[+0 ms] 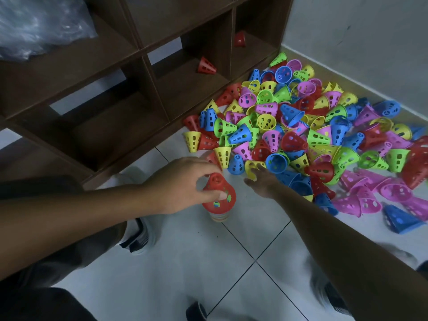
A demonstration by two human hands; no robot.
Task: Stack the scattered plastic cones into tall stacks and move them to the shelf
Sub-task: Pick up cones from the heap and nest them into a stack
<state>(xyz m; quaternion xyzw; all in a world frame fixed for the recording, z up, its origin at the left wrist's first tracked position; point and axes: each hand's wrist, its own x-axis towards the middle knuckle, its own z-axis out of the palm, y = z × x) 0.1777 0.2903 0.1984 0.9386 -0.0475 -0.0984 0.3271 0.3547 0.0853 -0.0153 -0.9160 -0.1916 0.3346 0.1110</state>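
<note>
A stack of cones with a red cone (220,195) on top stands upright on the floor tiles at the middle. My left hand (183,181) grips that top red cone between thumb and fingers. My right hand (260,177) reaches over the near edge of the big pile of cones (324,126), and its fingers curl round a yellow cone (251,169). The pile holds several red, yellow, green, blue and pink perforated cones, lying every way. The dark brown shelf (148,72) stands behind, with two red cones (206,65) (240,39) lying in its compartments.
A clear plastic bag (39,26) lies on the shelf at top left. A grey wall (361,35) bounds the pile at the right. My knees and shoes (136,235) sit on the white tiled floor (208,262) at the bottom.
</note>
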